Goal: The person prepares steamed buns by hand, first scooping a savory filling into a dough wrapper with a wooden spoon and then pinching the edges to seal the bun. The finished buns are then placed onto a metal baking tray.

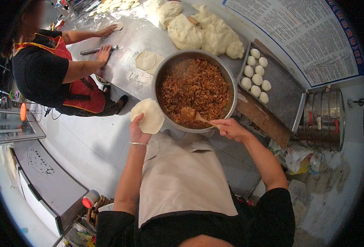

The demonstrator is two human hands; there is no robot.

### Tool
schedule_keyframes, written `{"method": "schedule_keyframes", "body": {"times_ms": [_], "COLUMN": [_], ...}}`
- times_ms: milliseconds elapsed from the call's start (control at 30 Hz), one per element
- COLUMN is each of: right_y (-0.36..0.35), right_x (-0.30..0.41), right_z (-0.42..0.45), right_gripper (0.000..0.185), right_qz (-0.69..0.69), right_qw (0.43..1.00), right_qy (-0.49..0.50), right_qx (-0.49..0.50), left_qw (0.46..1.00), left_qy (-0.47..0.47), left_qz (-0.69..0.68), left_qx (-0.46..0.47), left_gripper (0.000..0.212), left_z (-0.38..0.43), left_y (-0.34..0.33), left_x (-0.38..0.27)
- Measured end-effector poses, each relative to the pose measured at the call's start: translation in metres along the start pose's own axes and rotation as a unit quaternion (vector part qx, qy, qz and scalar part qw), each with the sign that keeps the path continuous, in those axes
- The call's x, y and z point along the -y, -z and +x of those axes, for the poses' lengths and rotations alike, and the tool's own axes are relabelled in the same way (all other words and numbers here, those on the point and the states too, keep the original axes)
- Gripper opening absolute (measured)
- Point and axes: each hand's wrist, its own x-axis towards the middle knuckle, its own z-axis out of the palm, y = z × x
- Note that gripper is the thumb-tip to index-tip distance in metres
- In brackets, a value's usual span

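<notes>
My left hand (139, 129) holds a round, flat dough wrapper (149, 116) from below, its thumb on the upper face, just left of a large metal bowl (234, 103). Reddish-brown shredded filling (197, 83) fills much of that bowl. In my right hand (230, 129) is the handle of a wooden spoon (189, 114), whose head rests in the filling near the bowl's close edge. Two overlapping dough rounds (146, 60) lie on the metal table left of the bowl.
Large dough masses (186, 29) sit behind the bowl. A metal tray (281, 89) with several dough balls (257, 79) stands at the right. Across the metal table (129, 74), a co-worker (43, 68) in a red apron has one hand on a rolling pin (98, 50).
</notes>
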Motion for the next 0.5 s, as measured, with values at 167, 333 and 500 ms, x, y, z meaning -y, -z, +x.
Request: {"method": "schedule_keyframes", "body": {"times_ms": [167, 333, 500], "right_y": [-0.004, -0.048, -0.054], "right_x": [-0.02, 0.017, 0.012], "right_z": [0.029, 0.019, 0.018], "right_gripper": [0.036, 0.045, 0.043], "right_qz": [-0.239, -0.552, -0.535], "right_qw": [0.909, 0.807, 0.824], "right_qy": [0.306, 0.167, 0.151], "right_qx": [-0.152, -0.128, -0.106], "left_qw": [1.0, 0.999, 0.999], "left_qy": [0.007, -0.002, 0.023], "left_qz": [0.005, 0.029, -0.004], "left_qx": [-0.011, -0.043, -0.037], "left_gripper": [0.045, 0.044, 0.042], "left_z": [-0.003, -0.01, -0.021], "left_y": [-0.004, 0.011, 0.052], "left_x": [0.0, 0.003, 0.013]}}
